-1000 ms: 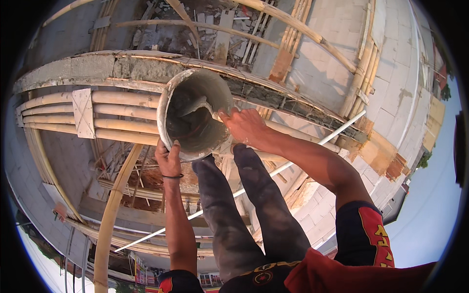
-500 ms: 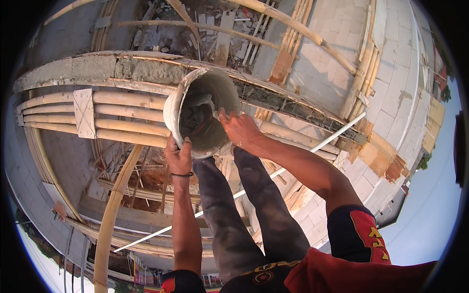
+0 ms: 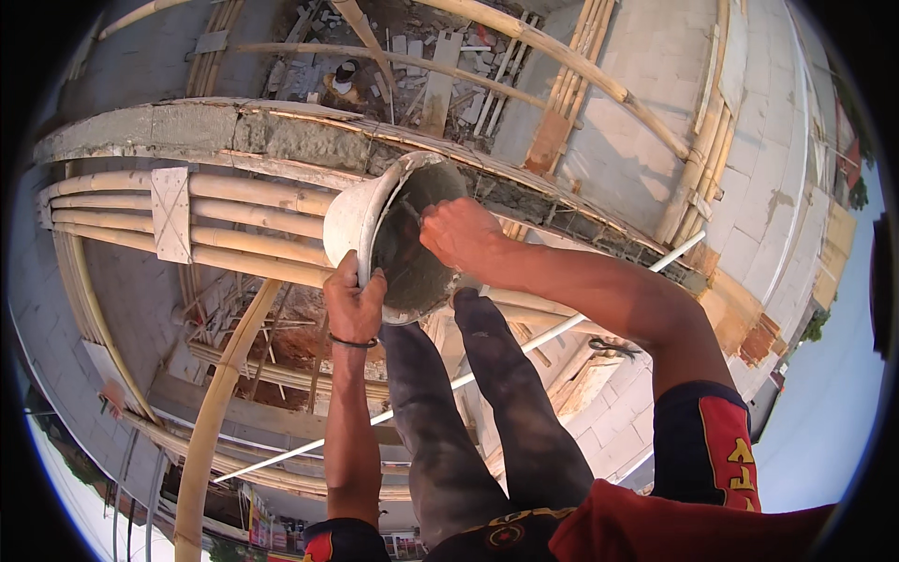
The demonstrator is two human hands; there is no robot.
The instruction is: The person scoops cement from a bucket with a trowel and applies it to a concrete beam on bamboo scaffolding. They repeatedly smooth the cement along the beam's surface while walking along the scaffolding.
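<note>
Your left hand (image 3: 354, 302) was closed around the lower rim of a round, off-white plastic bucket (image 3: 354, 217) smeared with grey mortar, tipped on its side so that its mouth faced you and to your right. The bucket sat just in front of your knees, its upper edge against a long concrete beam (image 3: 281, 140) with a rough grey top that ran across the view from left to right. Your right hand (image 3: 461, 234) was inside the mouth of the bucket, fingers curled shut around the thin dark handle of a tool (image 3: 409, 212) whose working end lay against the wet grey mortar (image 3: 412, 267) coating the bucket's inner wall; the shape of that end could not be made out. A dark band (image 3: 353, 343) circled your left wrist. Below the beam, several pale bamboo poles (image 3: 243, 225) lay bundled side by side, with a flat, pale rectangular plate (image 3: 170, 214) fastened across them at the left. Your legs, in mortar-stained dark trousers (image 3: 487, 412), extended toward the bucket. A thin white pipe (image 3: 562, 326) crossed diagonally behind your legs, and a wall of pale grey blocks (image 3: 749, 187) rose at the right.
</note>
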